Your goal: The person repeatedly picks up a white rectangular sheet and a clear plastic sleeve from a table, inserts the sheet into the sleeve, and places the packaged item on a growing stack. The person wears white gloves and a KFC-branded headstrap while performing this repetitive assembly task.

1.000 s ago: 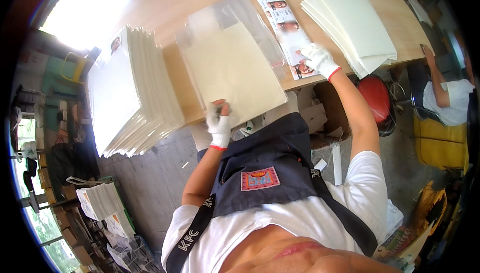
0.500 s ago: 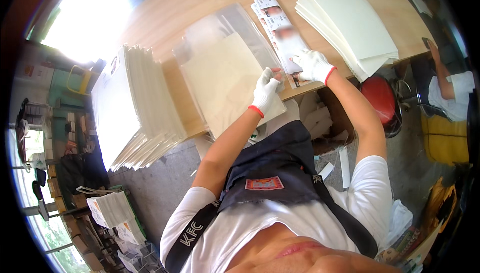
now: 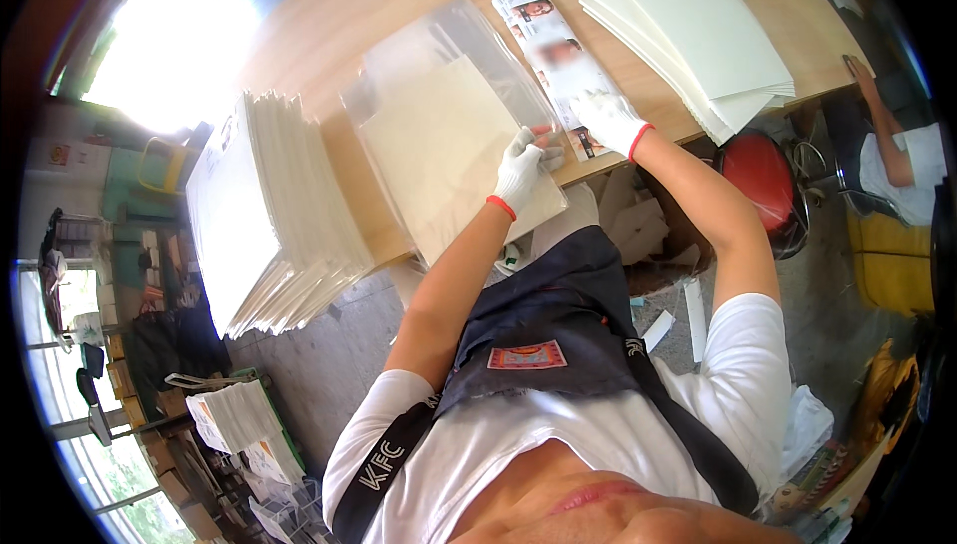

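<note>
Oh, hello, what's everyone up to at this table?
A person in white gloves is handling paper goods at the table. The right hand is at the near end of some printed strips. The left hand is by the right edge of a cream sheet and clear plastic sleeves; its exact grip is unclear. A tall stack stands to the left, and white sheets lie to the right.
</note>
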`<state>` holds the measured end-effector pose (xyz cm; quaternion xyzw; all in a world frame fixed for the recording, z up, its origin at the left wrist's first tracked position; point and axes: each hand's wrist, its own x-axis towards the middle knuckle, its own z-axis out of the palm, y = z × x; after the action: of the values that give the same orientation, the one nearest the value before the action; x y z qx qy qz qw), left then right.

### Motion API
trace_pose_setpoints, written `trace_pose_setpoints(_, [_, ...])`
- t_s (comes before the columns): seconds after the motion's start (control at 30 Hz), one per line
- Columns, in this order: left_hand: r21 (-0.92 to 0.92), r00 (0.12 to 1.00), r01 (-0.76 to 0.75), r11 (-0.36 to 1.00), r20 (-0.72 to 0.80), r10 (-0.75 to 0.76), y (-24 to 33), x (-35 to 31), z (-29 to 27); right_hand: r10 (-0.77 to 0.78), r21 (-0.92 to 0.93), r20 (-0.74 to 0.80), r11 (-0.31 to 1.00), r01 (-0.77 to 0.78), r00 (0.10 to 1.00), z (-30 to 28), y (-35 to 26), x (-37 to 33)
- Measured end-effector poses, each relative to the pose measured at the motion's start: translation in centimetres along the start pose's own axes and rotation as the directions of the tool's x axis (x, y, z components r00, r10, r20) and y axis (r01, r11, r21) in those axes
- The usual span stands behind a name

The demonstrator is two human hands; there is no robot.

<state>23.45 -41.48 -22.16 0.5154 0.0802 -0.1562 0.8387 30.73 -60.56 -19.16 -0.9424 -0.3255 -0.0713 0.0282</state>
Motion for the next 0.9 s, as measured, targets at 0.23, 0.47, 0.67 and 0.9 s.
trace_pose_setpoints(0.23, [-0.050,0.997,0.078,0.996,0.010,-0.078,0.4,0.3,-0.2,0.087,0.036,-0.016,0.996,-0.086,0.996,-3.1,-0.4,-1.6])
trace_pose_setpoints(0.47, [-0.065,0.979,0.202,0.977,-0.004,-0.203,2.0,1.3,1.5,-0.180,0.055,-0.132,0.981,0.188,0.975,-5.6,-5.4,-7.7])
trace_pose_setpoints(0.67, [-0.101,0.988,0.110,0.989,-0.097,-0.120,1.2,0.2,2.6,0.095,0.280,-0.200,0.959,-0.036,0.975,-6.7,-6.0,-8.1])
trace_pose_setpoints(0.9, [-0.105,0.994,-0.055,0.993,-0.099,0.045,0.0,-0.1,2.9,0.281,0.379,-0.174,0.904,-0.199,0.944,-4.6,-4.9,-3.3])
